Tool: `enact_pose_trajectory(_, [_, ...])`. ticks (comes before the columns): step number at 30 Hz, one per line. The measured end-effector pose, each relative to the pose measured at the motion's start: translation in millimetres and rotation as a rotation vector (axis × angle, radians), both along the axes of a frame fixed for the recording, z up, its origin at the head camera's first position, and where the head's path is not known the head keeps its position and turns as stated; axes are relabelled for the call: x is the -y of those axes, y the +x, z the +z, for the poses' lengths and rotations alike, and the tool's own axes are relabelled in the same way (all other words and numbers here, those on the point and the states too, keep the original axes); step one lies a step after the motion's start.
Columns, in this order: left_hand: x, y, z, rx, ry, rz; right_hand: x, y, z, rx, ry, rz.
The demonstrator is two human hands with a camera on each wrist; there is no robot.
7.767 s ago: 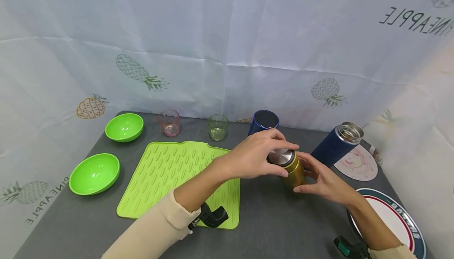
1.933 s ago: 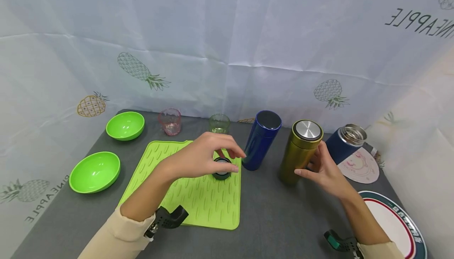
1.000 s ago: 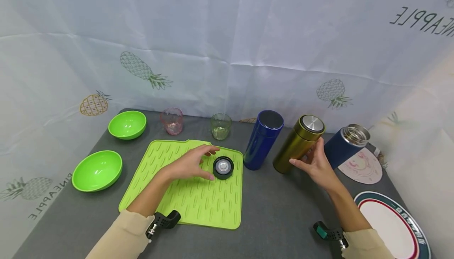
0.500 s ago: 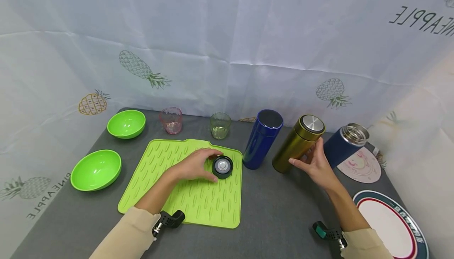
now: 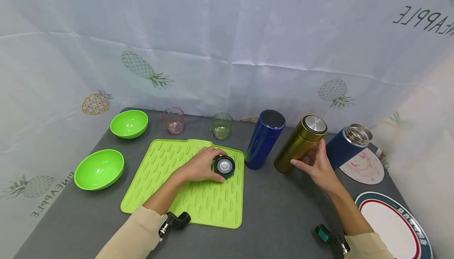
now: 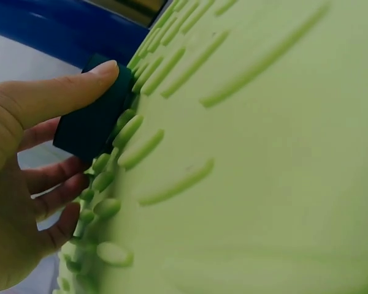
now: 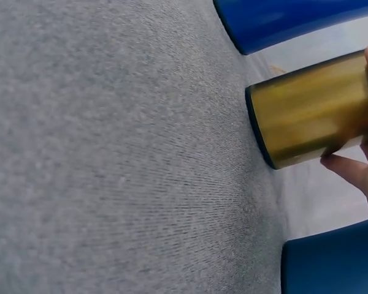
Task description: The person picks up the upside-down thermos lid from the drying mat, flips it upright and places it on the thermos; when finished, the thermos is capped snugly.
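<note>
On the lime-green ridged mat (image 5: pixel 184 207) lies a round black lid (image 5: pixel 225 166) with a grey centre. My left hand (image 5: pixel 200 166) pinches that lid between thumb and index finger, the other fingers curled near the mat in the left wrist view. A gold thermos (image 5: pixel 295 148) with a silver-topped cap stands on the grey table, and my right hand (image 5: pixel 320 170) grips its side. In the right wrist view the base of the gold thermos (image 7: pixel 306 116) is down at the table surface. To its right stands an uncapped dark navy thermos (image 5: pixel 342 148) with a steel mouth.
A capped blue thermos (image 5: pixel 262 142) stands between mat and gold thermos. Behind the mat are a pink glass (image 5: pixel 173 121) and a green glass (image 5: pixel 222 127). Two green bowls (image 5: pixel 129 125) sit left. A pink round coaster (image 5: pixel 365 168) and a rimmed plate (image 5: pixel 390 223) lie right.
My left hand has left the gold thermos's cap, moved left over the mat and closed on the black lid. My right hand has set the gold thermos slightly farther back.
</note>
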State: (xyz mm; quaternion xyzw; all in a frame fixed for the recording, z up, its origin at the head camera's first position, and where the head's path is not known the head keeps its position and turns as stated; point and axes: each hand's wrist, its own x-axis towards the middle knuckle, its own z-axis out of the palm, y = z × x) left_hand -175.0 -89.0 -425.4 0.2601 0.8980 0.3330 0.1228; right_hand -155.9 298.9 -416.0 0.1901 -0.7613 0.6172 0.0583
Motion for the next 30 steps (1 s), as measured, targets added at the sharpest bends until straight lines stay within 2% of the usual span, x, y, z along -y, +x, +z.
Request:
enact_pose_trajectory(5, [-4,0.1,-0.9,-0.018,-0.008,0.022,-2,11.1,2.2,0.022,-0.007,0.005])
enact_pose_trajectory(11, [1,0.8,8.5,0.015,0.040,0.043,-5,34.4,11.8,0.040,0.024,-0.005])
enact_pose_trajectory(14, [6,1.8,18.2,0.029,0.064,0.064,-7,45.1,15.8,0.024,0.022,0.005])
enact_pose_trajectory(18, [11,4.3,36.1,0.006,0.100,0.074,-12,54.3,19.6,-0.056,0.008,0.054])
enact_pose_trajectory(21, [12,7.2,51.0,-0.015,0.143,0.067,-13,58.4,25.2,-0.118,0.001,0.061])
enact_pose_trajectory(27, [8,14.7,76.6,-0.057,0.239,0.036,-7,65.0,41.8,-0.125,0.028,0.000])
enact_pose_trajectory(30, [2,18.3,84.4,-0.090,0.272,0.015,3,65.2,45.4,-0.136,0.057,0.022])
